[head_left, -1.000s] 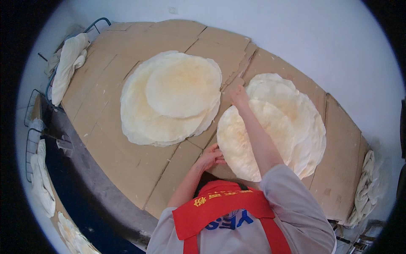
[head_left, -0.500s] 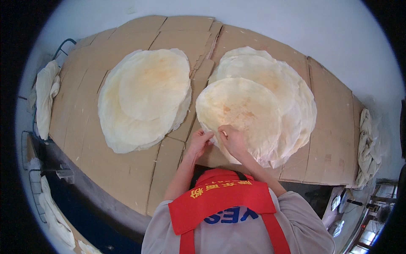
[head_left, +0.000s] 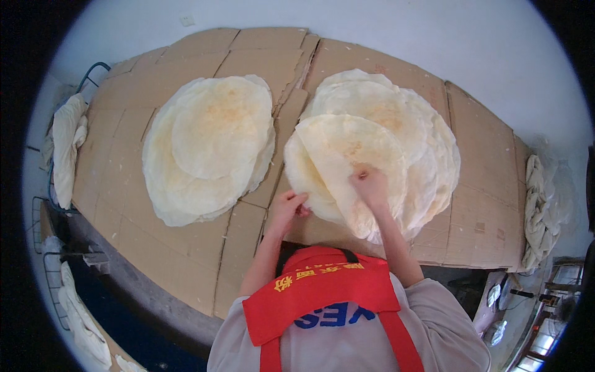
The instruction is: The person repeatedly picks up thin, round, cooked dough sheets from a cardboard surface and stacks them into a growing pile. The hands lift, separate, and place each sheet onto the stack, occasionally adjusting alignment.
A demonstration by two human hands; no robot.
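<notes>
My right hand (head_left: 370, 183) pinches the top flatbread sheet (head_left: 353, 149) over the right stack (head_left: 431, 161), its left part peeled up and folded from the sheet below. My left hand (head_left: 291, 208) is closed on the lower left edge of that lower sheet (head_left: 307, 180). To the left lies another pile of thin, pale round flatbreads (head_left: 211, 149) with light brown patches, a smaller round on top.
A cardboard-covered table (head_left: 124, 186) meets a white wall (head_left: 403, 28). Bundled cream cloths lie at its left (head_left: 68, 149) and right (head_left: 536, 211) ends, beside metal rails (head_left: 92, 74). A dark gap (head_left: 130, 297) runs along the lower left. Metal equipment (head_left: 545, 301) sits at lower right.
My right hand came down from the stack's back to its front, then moved up and right, lifting the top sheet's left side away. My left hand stayed at the near left edge.
</notes>
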